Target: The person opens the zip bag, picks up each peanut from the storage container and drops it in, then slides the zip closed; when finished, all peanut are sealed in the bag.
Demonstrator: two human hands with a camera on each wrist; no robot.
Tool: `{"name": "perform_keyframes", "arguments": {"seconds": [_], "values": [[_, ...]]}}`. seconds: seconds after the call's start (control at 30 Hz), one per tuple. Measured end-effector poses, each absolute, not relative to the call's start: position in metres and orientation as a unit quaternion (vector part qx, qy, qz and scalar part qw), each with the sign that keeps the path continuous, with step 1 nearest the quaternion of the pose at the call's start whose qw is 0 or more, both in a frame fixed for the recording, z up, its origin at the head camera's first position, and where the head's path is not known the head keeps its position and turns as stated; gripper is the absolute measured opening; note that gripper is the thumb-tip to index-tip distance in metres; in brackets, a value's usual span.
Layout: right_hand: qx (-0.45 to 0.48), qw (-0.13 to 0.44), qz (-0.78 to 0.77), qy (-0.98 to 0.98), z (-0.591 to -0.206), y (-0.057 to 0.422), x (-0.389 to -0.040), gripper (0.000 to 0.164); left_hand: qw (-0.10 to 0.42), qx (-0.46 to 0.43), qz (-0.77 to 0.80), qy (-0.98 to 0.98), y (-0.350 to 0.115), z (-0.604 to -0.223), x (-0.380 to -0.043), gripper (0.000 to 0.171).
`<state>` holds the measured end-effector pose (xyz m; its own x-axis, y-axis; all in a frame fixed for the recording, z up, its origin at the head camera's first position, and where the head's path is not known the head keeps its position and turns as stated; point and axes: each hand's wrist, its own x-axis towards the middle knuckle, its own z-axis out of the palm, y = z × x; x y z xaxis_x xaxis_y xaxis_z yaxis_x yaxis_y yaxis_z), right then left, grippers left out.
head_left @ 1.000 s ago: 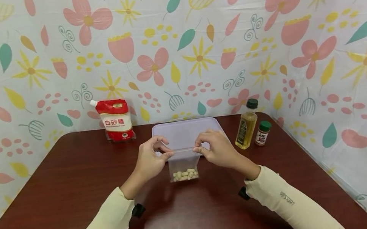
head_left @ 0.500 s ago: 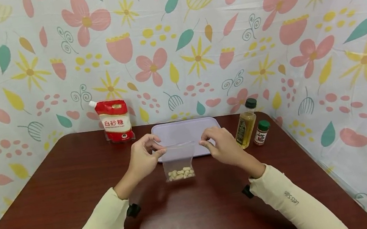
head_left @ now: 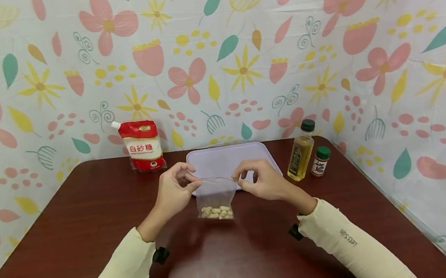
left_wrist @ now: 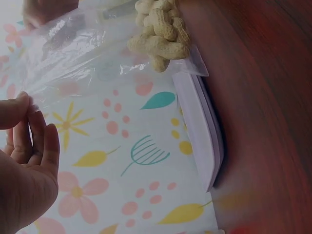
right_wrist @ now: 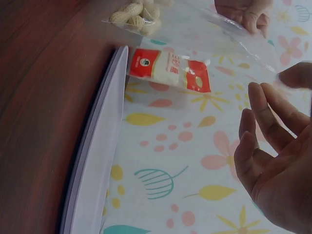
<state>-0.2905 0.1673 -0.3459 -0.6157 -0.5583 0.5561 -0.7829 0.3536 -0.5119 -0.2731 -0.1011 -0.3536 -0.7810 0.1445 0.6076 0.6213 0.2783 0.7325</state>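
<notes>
A clear zip bag (head_left: 215,198) of unshelled peanuts (head_left: 217,212) hangs over the table, its top edge slightly sagging between the hands. My left hand (head_left: 172,189) pinches the upper left corner between thumb and fingertips; the left wrist view shows this pinch at the film's edge, with peanuts (left_wrist: 161,36) bunched at the bottom. My right hand (head_left: 263,180) has its thumb and index finger at the upper right corner, holding it lightly. In the right wrist view, the right hand's (right_wrist: 278,151) other fingers are spread apart, clear of the film.
Behind the bag lies a pale lilac tray (head_left: 229,159). A red and white sugar pouch (head_left: 143,146) stands at the back left. An oil bottle (head_left: 301,152) and a small green-capped jar (head_left: 320,162) stand back right on the dark table (head_left: 92,229), before a floral cloth.
The right hand leaves the bag's upper right corner, moving right, then comes back to it. The left hand keeps its pinch and has shifted a little left with the bag.
</notes>
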Motion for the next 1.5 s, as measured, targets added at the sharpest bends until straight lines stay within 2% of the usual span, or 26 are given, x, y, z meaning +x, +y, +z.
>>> {"name": "perform_keyframes", "arguments": {"seconds": [0.1, 0.27, 0.53, 0.67, 1.1, 1.5], "values": [[0.426, 0.135, 0.395, -0.803, -0.345, 0.164, -0.289, 0.012, 0.224, -0.252, -0.546, -0.767, -0.1, -0.353, -0.272, 0.025], [0.434, 0.132, 0.396, -0.798, -0.341, 0.157, -0.284, 0.019, 0.229, -0.262, -0.546, -0.763, -0.098, -0.356, -0.271, 0.025], [0.428, 0.158, 0.362, -0.813, -0.34, 0.136, -0.284, 0.002, 0.211, -0.284, -0.564, -0.746, -0.089, -0.359, -0.268, 0.025], [0.42, 0.157, 0.388, -0.805, -0.34, 0.134, -0.285, 0.012, 0.208, -0.306, -0.555, -0.745, -0.086, -0.36, -0.268, 0.028], [0.425, 0.135, 0.429, -0.786, -0.339, 0.13, -0.285, 0.013, 0.23, -0.335, -0.528, -0.746, -0.075, -0.362, -0.271, 0.025], [0.435, 0.113, 0.419, -0.789, -0.338, 0.131, -0.283, 0.014, 0.213, -0.355, -0.562, -0.716, -0.072, -0.362, -0.272, 0.021]]}}
